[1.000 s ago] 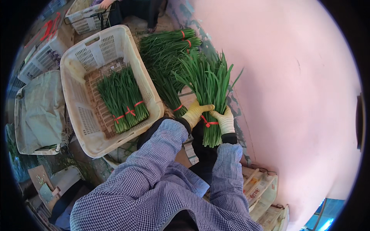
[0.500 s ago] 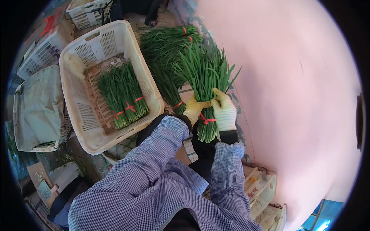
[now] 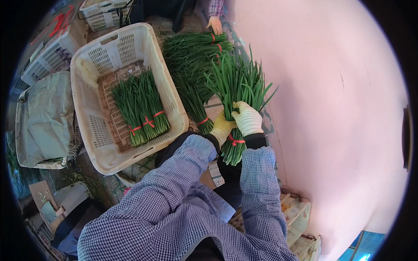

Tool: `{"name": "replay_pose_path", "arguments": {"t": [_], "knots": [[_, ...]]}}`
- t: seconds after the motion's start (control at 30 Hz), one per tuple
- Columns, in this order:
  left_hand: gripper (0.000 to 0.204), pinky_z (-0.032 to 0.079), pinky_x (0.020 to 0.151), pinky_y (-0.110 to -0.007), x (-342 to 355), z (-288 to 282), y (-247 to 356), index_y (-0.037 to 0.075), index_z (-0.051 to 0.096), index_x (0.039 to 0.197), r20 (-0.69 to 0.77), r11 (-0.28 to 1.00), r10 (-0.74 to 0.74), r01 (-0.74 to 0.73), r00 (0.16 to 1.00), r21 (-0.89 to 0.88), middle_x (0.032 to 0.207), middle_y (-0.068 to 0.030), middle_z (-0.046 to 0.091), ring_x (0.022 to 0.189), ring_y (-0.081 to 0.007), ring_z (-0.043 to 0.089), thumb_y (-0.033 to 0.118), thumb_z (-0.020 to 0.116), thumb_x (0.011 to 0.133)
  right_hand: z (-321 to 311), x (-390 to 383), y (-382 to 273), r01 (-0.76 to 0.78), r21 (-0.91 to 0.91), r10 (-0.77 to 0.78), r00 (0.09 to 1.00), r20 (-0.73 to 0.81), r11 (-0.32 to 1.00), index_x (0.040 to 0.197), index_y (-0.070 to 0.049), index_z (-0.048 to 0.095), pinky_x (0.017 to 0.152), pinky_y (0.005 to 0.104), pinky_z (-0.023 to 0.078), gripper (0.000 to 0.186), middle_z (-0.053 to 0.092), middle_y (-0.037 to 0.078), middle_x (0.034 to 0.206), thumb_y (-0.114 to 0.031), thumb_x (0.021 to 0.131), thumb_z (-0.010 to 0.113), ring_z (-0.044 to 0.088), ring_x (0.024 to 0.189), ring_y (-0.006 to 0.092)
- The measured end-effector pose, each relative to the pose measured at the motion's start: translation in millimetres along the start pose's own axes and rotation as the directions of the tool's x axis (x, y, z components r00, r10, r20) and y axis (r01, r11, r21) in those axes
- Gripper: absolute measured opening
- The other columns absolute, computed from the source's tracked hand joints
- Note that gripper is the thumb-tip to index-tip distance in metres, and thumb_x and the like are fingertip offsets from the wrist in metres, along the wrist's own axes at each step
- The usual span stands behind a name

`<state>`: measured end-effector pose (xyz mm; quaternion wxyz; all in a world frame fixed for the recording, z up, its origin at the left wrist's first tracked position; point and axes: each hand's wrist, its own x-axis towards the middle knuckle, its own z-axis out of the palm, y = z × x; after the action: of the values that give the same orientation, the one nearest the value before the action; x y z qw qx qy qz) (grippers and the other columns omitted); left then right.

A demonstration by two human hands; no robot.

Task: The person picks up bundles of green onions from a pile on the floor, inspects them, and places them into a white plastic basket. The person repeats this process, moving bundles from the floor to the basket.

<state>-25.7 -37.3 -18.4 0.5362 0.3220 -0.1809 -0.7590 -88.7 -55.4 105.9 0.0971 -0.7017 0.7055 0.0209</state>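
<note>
A bunch of garlic chives (image 3: 237, 87) is upright in front of me, leaf tips pointing away and cut ends toward me. A red tie (image 3: 235, 142) circles its lower part. My left hand (image 3: 222, 128), in a yellow-palmed glove, is closed around the bunch's left side just above the tie. On the right, my gloved right hand (image 3: 248, 119) has its fingers curled against the leaves a little higher up. What its fingertips pinch is partly hidden. Beside my left hand, another tied bunch (image 3: 198, 111) lies with its leaves pointing away.
Left of my hands, a large white plastic basket (image 3: 177, 98) holds several tied chive bunches (image 3: 146, 108). More bunches (image 3: 187, 45) are piled beyond, where another person's hand (image 3: 215, 25) touches them. A pink wall (image 3: 331, 87) rises on the right. Crates (image 3: 298, 213) stand at lower right.
The other person's hand has come in at the far pile. My right hand has moved left and tipped inward over the bunch. The held bunch has shifted slightly toward me.
</note>
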Motion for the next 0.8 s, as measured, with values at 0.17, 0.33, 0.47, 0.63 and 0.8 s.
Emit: {"name": "replay_pose_path", "arguments": {"t": [0.17, 0.33, 0.47, 0.63, 0.8], "knots": [[0.068, 0.051, 0.091, -0.032, -5.5, 1.4, 7.0, 0.006, 0.055, 0.133, 0.043, 0.995, -0.047, 0.051, 0.998, -0.081, 0.120, -0.0036, 0.066, 0.108, -0.0173, 0.062, -0.010, 0.078, 0.071, 0.4, -1.1, 3.1, -0.019, 0.038, 0.019, 1.000, -0.006, 0.999, 0.121, -0.011, 0.066, 0.084, 0.0413, 0.053, 0.039, 0.072, 0.013, 0.107, -0.025, 0.085, 0.070, 0.069, 0.095, 0.0305], [0.069, 0.051, 0.091, -0.031, -3.4, 4.1, 8.2, 0.006, 0.055, 0.132, 0.017, 0.999, -0.042, 0.042, 0.999, 0.009, 0.119, -0.0036, 0.066, 0.108, -0.0169, 0.062, -0.011, 0.078, 0.070, 1.1, -2.3, 4.9, -0.001, 0.013, 0.001, 1.000, -0.029, 1.000, 0.120, -0.012, 0.065, 0.084, 0.0418, 0.053, 0.038, 0.072, 0.013, 0.105, -0.026, 0.085, 0.069, 0.069, 0.094, 0.0310], [0.068, 0.051, 0.091, -0.031, 4.3, -4.0, -3.2, 0.006, 0.055, 0.131, 0.024, 0.999, -0.040, 0.040, 0.999, 0.023, 0.117, -0.0033, 0.067, 0.106, -0.0169, 0.063, -0.011, 0.079, 0.069, 3.9, 0.4, 4.4, -0.004, 0.018, 0.004, 1.000, -0.012, 1.000, 0.115, -0.012, 0.067, 0.082, 0.0421, 0.053, 0.034, 0.073, 0.013, 0.101, -0.027, 0.085, 0.069, 0.069, 0.092, 0.0319], [0.066, 0.051, 0.090, -0.030, 6.8, -5.1, -9.7, 0.005, 0.056, 0.129, 0.009, 0.998, -0.027, 0.026, 1.000, 0.059, 0.116, -0.0029, 0.067, 0.104, -0.0165, 0.063, -0.012, 0.079, 0.069, 4.7, -0.8, 3.4, -0.045, 0.004, 0.045, 0.999, -0.022, 0.999, 0.102, -0.010, 0.068, 0.077, 0.0435, 0.053, 0.024, 0.073, 0.012, 0.094, -0.028, 0.085, 0.068, 0.069, 0.087, 0.0328], [0.065, 0.052, 0.089, -0.030, 8.4, -5.6, -9.7, 0.004, 0.056, 0.128, -0.002, 0.998, 0.002, -0.002, 1.000, 0.064, 0.117, -0.0039, 0.067, 0.105, -0.0169, 0.064, -0.012, 0.078, 0.070, 12.2, -1.8, 10.3, -0.035, 0.013, 0.036, 0.994, -0.104, 0.999, 0.094, -0.008, 0.067, 0.072, 0.0438, 0.052, 0.021, 0.071, 0.014, 0.087, -0.027, 0.085, 0.069, 0.068, 0.082, 0.0346]]}}
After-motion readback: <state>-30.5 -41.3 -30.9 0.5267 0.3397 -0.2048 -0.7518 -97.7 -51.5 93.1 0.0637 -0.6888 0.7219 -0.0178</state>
